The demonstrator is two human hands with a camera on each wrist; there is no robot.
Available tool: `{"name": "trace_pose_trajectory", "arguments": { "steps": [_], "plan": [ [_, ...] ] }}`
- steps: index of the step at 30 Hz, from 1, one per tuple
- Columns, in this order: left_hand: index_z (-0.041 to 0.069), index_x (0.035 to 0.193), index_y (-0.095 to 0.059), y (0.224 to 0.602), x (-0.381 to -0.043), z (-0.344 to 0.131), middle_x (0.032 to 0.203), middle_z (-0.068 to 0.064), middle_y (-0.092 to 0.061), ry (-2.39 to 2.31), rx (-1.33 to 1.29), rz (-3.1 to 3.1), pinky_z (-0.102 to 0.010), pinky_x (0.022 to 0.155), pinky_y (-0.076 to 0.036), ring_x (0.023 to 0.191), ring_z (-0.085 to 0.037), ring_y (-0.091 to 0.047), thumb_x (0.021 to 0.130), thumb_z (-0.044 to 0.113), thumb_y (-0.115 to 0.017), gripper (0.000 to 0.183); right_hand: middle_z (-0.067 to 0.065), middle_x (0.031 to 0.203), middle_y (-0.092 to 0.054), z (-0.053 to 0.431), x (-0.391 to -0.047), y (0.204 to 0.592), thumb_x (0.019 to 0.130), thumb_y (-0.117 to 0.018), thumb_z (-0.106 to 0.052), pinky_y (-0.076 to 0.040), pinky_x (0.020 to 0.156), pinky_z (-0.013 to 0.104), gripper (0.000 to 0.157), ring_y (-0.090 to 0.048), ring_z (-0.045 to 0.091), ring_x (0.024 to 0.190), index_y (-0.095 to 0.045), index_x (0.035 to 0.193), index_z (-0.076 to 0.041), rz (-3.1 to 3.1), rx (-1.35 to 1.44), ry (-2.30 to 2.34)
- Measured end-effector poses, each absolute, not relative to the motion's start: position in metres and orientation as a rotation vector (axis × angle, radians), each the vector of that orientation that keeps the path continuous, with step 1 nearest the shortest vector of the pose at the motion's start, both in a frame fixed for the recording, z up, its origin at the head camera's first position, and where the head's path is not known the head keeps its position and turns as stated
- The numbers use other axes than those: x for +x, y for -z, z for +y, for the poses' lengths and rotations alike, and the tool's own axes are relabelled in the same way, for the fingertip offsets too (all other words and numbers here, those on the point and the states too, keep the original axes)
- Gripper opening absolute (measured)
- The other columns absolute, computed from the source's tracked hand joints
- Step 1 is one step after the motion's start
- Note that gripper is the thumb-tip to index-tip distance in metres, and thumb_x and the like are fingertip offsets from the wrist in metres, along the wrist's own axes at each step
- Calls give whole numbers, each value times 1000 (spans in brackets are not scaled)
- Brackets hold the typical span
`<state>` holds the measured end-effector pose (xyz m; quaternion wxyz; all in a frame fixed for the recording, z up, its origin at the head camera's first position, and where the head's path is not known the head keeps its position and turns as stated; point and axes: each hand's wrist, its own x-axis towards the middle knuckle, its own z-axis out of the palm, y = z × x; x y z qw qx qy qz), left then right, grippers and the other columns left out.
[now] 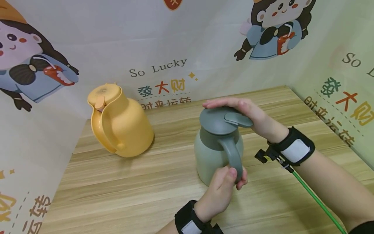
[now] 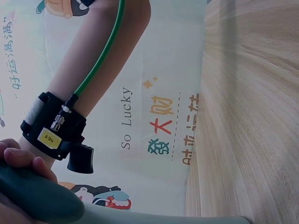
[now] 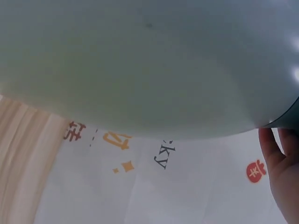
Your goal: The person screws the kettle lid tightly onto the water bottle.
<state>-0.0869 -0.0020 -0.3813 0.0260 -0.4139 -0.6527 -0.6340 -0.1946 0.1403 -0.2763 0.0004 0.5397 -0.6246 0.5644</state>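
A grey-green vacuum jug (image 1: 201, 159) stands upright on the wooden table. My left hand (image 1: 217, 191) grips the lower part of its dark handle (image 1: 232, 152), thumb on the near side. In the left wrist view, curled fingers (image 2: 21, 158) show over the handle (image 2: 42, 196). Across the far side of the jug's lid (image 1: 214, 120) lies my right hand (image 1: 242, 107), its visible fingers extended. The lid's lever (image 1: 241, 120) points right, close to that palm. In the right wrist view the jug's body (image 3: 140, 70) fills the upper part, and fingertips (image 3: 266, 135) touch near the lid.
A yellow jug (image 1: 131, 126) with handle and lid stands upright at the back left of the table (image 1: 163, 208). Printed backdrop sheets (image 1: 102, 42) rise behind and at both sides. A green cable (image 1: 318, 201) runs along the right forearm from the wrist strap.
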Motion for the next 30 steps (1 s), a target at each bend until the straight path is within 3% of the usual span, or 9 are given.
{"name": "trace_pose_trajectory", "arguments": {
  "steps": [11,20,30],
  "plan": [
    [3,81,-49,382,-86,-3,66,-4,-46,1938,-1265,-2014,-19,60,-40,62,-10,-45,103,39,-10,58,15,128,-49,134,-175,282,98,-22,-53,-30,98,38,66,-40,28,121,-56,117,1,-2085,1362,-1473],
    [1,79,-47,358,-79,-6,64,-7,-44,1946,-1272,-1993,-21,59,-40,61,-12,-43,103,37,-12,56,12,127,-48,132,-163,289,97,-18,-56,-33,94,46,67,-41,26,118,-54,121,-5,-2098,1182,-1119],
    [2,81,-48,372,-83,-4,65,-7,-45,1976,-1255,-2024,-19,60,-38,62,-10,-43,103,39,-12,57,13,126,-47,132,-147,298,98,-25,-52,-38,87,47,60,-43,27,115,-51,125,-5,-2106,980,-823]
  ]
}}
